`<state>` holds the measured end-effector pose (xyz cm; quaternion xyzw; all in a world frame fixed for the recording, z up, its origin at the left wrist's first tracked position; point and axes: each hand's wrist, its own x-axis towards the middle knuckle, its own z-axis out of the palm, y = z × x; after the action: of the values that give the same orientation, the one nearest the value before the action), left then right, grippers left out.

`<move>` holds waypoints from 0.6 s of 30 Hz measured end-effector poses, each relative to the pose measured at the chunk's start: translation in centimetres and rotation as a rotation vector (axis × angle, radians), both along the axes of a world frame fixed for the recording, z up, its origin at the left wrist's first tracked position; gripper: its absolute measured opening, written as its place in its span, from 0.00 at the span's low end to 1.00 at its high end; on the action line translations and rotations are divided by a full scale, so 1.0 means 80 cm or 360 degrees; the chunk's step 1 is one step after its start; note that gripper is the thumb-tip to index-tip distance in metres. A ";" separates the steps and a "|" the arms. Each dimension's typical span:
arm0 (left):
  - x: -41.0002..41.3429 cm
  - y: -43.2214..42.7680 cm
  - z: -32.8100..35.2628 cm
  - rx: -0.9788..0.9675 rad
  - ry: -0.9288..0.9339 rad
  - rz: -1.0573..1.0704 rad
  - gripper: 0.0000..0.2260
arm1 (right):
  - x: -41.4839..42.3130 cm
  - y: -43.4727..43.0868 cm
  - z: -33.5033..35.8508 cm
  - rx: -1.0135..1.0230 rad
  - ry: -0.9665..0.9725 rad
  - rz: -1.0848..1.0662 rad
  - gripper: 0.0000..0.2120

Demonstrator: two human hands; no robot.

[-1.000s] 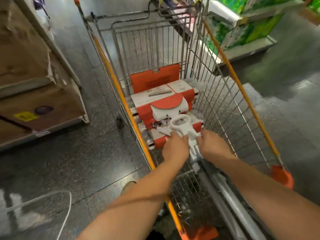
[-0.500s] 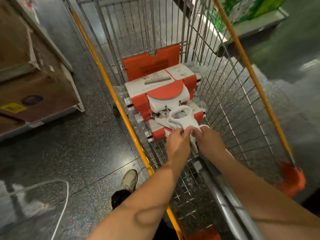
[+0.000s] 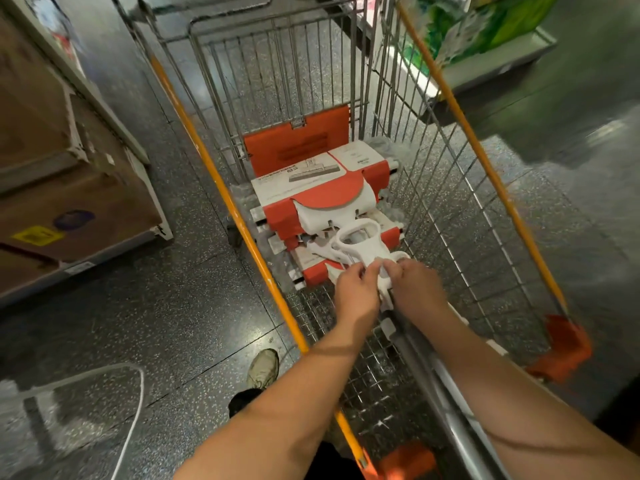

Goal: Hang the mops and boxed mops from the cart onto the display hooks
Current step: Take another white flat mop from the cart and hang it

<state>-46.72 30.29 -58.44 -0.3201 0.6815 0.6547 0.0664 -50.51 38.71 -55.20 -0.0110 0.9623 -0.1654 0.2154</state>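
Cart walls hem both sides; left hand, right hand each clasp white mop neck beside boxed mops; palms hidden, shaft blurred.

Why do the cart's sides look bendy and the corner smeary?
Head view: the wide lens bows the cart rails outward; the green boxes and floor at the right are smeared by camera movement; light glares off the floor; the left hand and right hand on the mop look sharp.

You get bright, even overhead light, with white glare streaking the dark polished floor at right. The green packages and the corners smear with blur, and the cart rails bow from wide-angle distortion.
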 end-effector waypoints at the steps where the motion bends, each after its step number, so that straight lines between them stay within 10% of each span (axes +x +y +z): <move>1: 0.003 0.003 0.007 0.0045 0.0001 0.0016 0.17 | 0.003 0.004 0.005 -0.0013 0.0019 -0.0025 0.21; 18: -0.009 0.003 0.128 0.0134 0.0227 0.0028 0.09 | 0.012 -0.001 0.137 -0.0136 0.0199 -0.0403 0.22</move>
<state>-47.44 30.53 -48.17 -0.2756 0.6534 0.7046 0.0253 -49.53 38.63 -44.26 0.0910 0.9597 -0.2312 0.1317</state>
